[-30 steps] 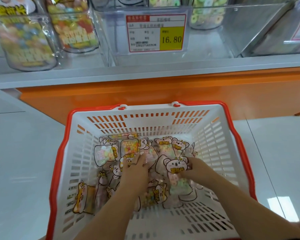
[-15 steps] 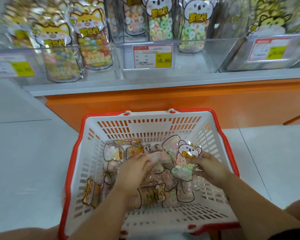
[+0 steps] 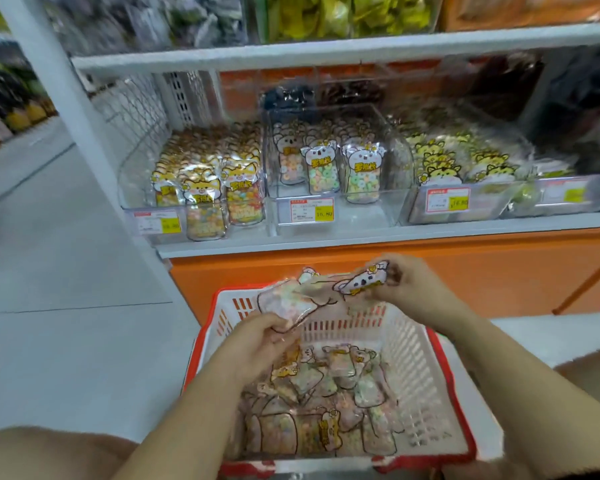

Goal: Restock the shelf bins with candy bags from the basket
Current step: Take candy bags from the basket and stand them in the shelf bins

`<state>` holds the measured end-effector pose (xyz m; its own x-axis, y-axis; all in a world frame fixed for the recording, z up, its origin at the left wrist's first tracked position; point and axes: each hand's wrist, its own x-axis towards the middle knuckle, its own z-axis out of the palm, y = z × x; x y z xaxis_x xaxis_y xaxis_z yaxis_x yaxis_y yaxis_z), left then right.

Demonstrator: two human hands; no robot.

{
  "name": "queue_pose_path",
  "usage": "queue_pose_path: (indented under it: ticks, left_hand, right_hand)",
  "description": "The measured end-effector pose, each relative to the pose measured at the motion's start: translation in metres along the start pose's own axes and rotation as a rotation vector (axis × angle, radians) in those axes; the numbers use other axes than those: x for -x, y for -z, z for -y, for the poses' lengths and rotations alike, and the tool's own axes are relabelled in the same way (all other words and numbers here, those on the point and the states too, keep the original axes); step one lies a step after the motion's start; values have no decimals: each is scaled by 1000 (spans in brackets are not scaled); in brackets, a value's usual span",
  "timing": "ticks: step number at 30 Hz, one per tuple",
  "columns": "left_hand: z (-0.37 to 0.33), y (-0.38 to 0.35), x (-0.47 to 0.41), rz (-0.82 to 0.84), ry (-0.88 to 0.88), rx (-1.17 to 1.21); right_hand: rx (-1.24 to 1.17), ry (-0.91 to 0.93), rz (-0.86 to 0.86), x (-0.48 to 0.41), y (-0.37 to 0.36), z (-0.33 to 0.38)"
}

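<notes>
A white basket with a red rim sits on the floor below me, holding several bear-shaped candy bags. Above its far edge I hold a small stack of candy bags flat between both hands. My left hand grips the stack's lower end and my right hand grips the bear-head end. On the low shelf ahead stands a clear middle bin with the same bear bags of ring candy standing upright behind a free front strip.
A clear bin of fox-print bags stands left of the middle bin and a bin of yellow tiger-print bags to its right. An orange base panel runs under the shelf. A white upright post rises at the left. Upper shelves hold more bins.
Both hands have lifted a stack of candy bags out of the basket to above its far rim. My view has tilted up, bringing the shelf bins fully into sight.
</notes>
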<state>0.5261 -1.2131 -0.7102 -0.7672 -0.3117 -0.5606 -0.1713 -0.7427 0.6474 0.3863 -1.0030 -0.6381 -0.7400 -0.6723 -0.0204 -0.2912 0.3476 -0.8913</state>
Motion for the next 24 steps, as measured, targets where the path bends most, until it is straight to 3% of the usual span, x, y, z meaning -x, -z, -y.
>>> queue_pose_path:
  ticks: [2, 7, 10, 18, 21, 24]
  left_hand:
    - [-14, -9, 13, 54, -56, 22]
    - [-52, -25, 46, 166, -191, 58]
    - [-67, -29, 67, 261, -228, -3]
    - [-58, -30, 80, 405, -356, -719]
    - [-55, -28, 81, 414, -378, -807]
    - [-53, -29, 81, 376, -392, -745]
  right_hand:
    - [94, 115, 49, 6, 16, 30]
    - [379, 533, -42, 13, 33, 59]
    - [427, 645, -62, 15, 27, 58]
    - [365, 570, -50, 11, 8, 30]
    - [332, 544, -42, 11, 9, 27]
    - [316, 536, -42, 13, 9, 29]
